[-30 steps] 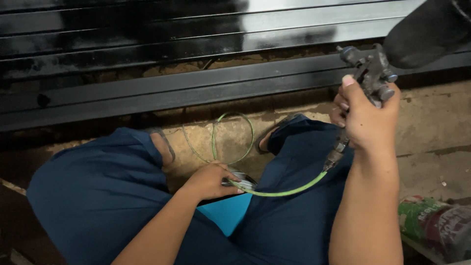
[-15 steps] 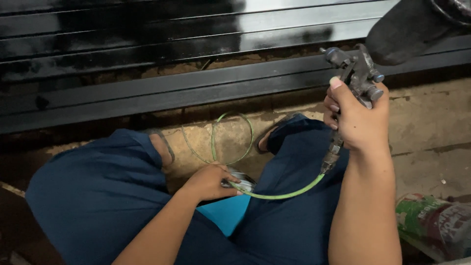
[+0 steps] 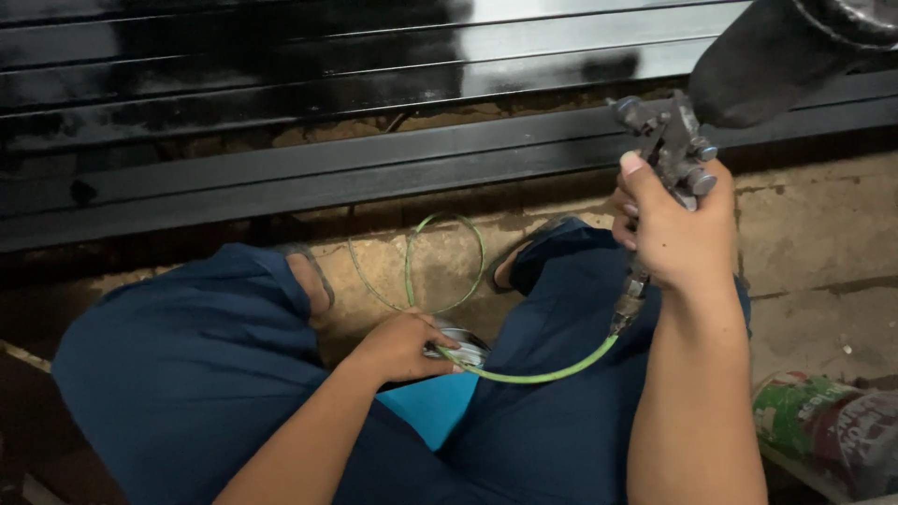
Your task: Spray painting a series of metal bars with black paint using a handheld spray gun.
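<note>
Gripping the grey spray gun tight in the right hand, left hand fingers pinch the green hose over the lap.

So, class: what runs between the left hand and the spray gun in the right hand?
In the head view, a thin green hose curves from the left hand up to the base of the spray gun, held in the right hand, crossing the blue trousers.

1. Hose: light green, thin.
2. Spray gun: dull grey metal, dark cup.
3. Trousers: navy blue.
4. Metal bars: glossy black, w/ white glare.
5. Sack: green, red, white print.
6. Floor: tan, stained.
</note>
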